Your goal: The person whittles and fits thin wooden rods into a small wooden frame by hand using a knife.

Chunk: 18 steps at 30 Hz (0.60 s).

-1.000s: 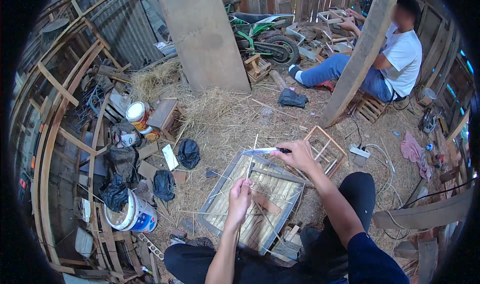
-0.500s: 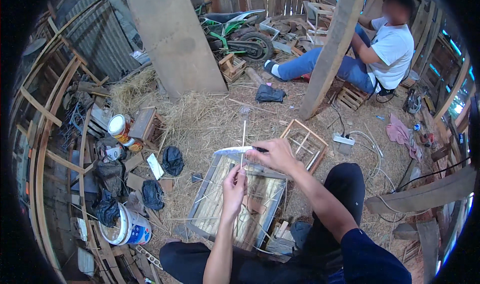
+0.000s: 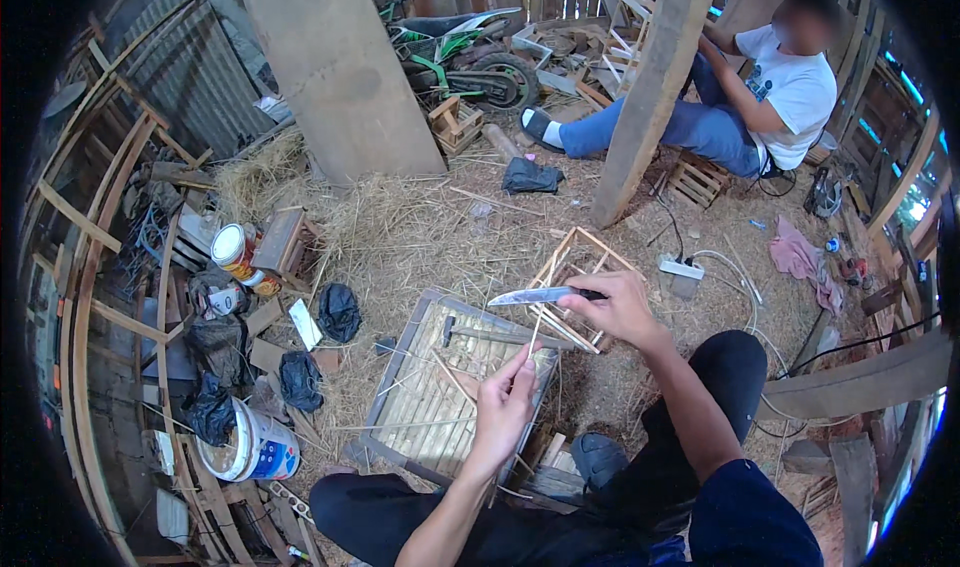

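My right hand is closed around the dark handle of a knife, whose blade points left. Pinched in the fingers of my left hand is a thin wooden stick. The stick's upper end reaches the blade; whether the edge bites into it I cannot tell. Below both hands lies a slatted wooden panel with a dark border, several thin strips strewn over it. A hammer rests across its far part. Just beyond my right hand stands a light wooden frame, partly hidden by that hand and the knife.
A wooden post rises ahead, and a seated person is behind it. A power strip with cables lies right. Left are a white bucket, black plastic bags and paint cans. A motorbike stands at the back.
Both hands have moved right, carrying the knife and the stick. The stick now leans right, with the blade near its upper end instead of crossing it lower down. The seated person has turned slightly.
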Each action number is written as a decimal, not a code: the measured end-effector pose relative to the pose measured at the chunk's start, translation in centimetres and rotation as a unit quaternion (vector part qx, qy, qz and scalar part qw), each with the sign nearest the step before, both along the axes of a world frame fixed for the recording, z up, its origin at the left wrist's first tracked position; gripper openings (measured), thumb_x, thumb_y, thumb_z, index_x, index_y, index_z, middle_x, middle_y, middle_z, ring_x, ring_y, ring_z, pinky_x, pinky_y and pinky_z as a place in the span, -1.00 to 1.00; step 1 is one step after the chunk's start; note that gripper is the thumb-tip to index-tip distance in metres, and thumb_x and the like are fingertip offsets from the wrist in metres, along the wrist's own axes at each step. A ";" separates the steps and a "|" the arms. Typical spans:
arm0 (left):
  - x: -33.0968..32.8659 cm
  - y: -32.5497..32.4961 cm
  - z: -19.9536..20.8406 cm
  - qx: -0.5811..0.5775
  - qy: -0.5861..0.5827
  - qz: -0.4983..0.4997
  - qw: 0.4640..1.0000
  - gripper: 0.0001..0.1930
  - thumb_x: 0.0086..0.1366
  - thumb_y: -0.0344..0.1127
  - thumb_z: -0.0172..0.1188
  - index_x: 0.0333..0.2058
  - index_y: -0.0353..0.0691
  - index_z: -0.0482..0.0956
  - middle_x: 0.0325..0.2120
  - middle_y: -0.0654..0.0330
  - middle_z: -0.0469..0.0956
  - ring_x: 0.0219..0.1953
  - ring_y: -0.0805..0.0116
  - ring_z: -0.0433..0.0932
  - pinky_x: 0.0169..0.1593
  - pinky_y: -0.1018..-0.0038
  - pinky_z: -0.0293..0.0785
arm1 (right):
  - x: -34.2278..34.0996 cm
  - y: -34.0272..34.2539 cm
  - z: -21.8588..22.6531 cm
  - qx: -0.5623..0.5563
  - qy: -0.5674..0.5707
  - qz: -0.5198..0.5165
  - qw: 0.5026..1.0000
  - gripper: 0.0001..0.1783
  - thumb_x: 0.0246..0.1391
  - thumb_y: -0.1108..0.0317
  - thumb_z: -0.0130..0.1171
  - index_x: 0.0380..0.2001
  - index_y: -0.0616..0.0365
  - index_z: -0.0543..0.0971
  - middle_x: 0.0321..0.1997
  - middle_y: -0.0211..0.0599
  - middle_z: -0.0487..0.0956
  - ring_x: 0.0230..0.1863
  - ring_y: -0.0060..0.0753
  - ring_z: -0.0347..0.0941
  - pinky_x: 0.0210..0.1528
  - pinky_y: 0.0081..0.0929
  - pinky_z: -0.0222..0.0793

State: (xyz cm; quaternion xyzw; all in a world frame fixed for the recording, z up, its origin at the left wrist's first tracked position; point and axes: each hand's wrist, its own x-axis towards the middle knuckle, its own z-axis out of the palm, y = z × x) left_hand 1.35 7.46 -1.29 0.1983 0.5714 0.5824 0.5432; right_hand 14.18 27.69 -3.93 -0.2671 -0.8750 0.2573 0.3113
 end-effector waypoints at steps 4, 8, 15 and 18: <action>0.4 1.0 0.5 -0.023 -0.021 -0.029 0.999 -0.59 0.49 -0.23 0.05 0.23 -0.21 0.43 -0.61 0.52 0.19 -0.67 0.75 0.01 -0.61 0.68 -0.07 | 2.4 0.7 0.8 -0.018 -0.006 -0.017 1.000 -0.67 -0.05 0.05 0.45 -0.30 0.05 0.75 -0.50 -0.24 0.67 -0.54 -0.32 0.60 -0.46 -0.43 0.44; 1.1 1.5 0.7 -0.036 -0.029 -0.039 0.998 -0.60 0.49 -0.23 0.05 0.22 -0.22 0.45 -0.61 0.52 0.18 -0.67 0.75 0.02 -0.61 0.68 -0.07 | 4.8 1.9 0.3 -0.016 -0.021 -0.049 0.998 -0.62 -0.05 -0.05 0.43 -0.32 0.00 0.76 -0.49 -0.25 0.67 -0.54 -0.28 0.60 -0.45 -0.41 0.44; 1.3 2.0 0.6 -0.048 -0.027 -0.062 0.997 -0.60 0.49 -0.24 0.03 0.23 -0.21 0.43 -0.60 0.52 0.16 -0.65 0.73 0.01 -0.61 0.67 -0.09 | 7.4 3.0 0.1 -0.047 -0.030 -0.070 0.996 -0.60 -0.03 -0.07 0.41 -0.31 0.01 0.75 -0.46 -0.20 0.68 -0.52 -0.24 0.61 -0.42 -0.39 0.45; 1.3 2.3 0.5 -0.059 -0.039 -0.064 0.995 -0.59 0.50 -0.26 0.02 0.26 -0.21 0.41 -0.60 0.52 0.18 -0.65 0.73 0.02 -0.61 0.69 -0.07 | 8.5 3.5 -0.4 -0.040 -0.043 -0.075 0.995 -0.62 -0.01 -0.06 0.40 -0.31 0.01 0.75 -0.48 -0.21 0.67 -0.52 -0.24 0.61 -0.42 -0.38 0.44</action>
